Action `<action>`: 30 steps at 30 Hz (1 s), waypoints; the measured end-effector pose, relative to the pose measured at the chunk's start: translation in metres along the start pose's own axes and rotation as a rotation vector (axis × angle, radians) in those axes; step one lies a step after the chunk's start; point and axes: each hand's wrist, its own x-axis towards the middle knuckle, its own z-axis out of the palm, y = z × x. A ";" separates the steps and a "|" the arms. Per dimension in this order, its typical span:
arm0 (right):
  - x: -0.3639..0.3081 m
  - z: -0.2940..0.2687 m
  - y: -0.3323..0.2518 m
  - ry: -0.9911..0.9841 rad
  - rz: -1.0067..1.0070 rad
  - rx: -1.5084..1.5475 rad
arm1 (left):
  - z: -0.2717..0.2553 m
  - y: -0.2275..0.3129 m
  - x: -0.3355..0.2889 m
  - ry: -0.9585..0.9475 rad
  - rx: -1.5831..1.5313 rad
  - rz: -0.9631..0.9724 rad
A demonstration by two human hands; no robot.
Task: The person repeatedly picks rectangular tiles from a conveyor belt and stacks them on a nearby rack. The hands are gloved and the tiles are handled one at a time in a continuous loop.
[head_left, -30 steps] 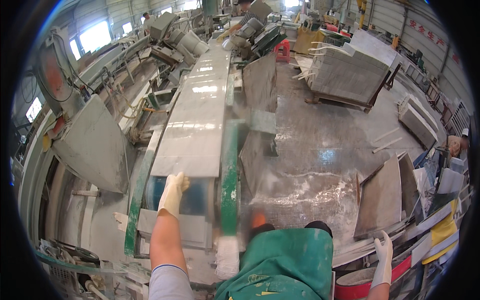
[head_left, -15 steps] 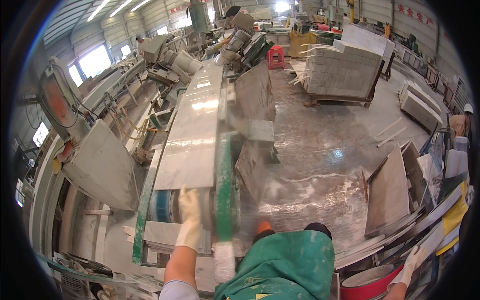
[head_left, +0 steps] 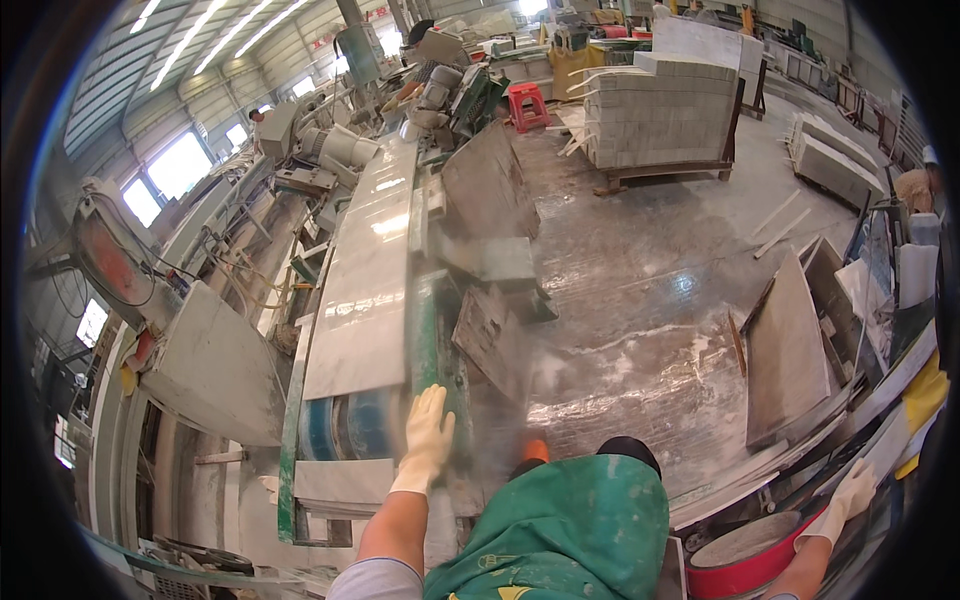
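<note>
My left hand (head_left: 427, 435), in a cream rubber glove, is stretched out with its fingers straight over the green side rail (head_left: 424, 330) of a roller conveyor. It holds nothing. Just ahead and to its left lies a long, polished pale stone slab (head_left: 352, 300), its near end by the blue roller (head_left: 345, 428). My right hand (head_left: 850, 497), gloved too, reaches out at the far right beside long pale strips (head_left: 868, 462). Its fingers look extended, with nothing visible in them; whether it touches a strip is hard to make out.
Several motors (head_left: 440, 88) stand over the conveyor's far end. Stacked pale blocks on a wooden pallet (head_left: 665, 178) and a red stool (head_left: 527, 107) are beyond the wet floor. Stone panels (head_left: 788, 350) lean at right, near a red round rim (head_left: 745, 578). Another person (head_left: 918, 185) is at far right.
My left hand has moved right, from the slab's near end to the green rail. My right hand has shifted up and to the right along the strips. The whole view has turned slightly.
</note>
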 end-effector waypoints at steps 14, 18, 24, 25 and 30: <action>0.005 0.050 0.017 0.052 -0.032 -0.054 | -0.002 0.003 0.002 0.033 -0.035 -0.006; 0.003 0.055 0.018 0.060 -0.048 -0.039 | -0.003 0.004 0.002 0.045 -0.037 -0.004; -0.005 0.051 0.017 0.062 -0.073 -0.025 | -0.002 0.002 0.002 0.044 -0.031 0.002; -0.008 0.048 0.016 0.061 -0.075 -0.020 | -0.002 0.002 0.002 0.050 -0.033 0.003; -0.020 0.035 0.011 0.047 -0.077 -0.023 | 0.000 0.001 0.002 0.055 -0.044 -0.003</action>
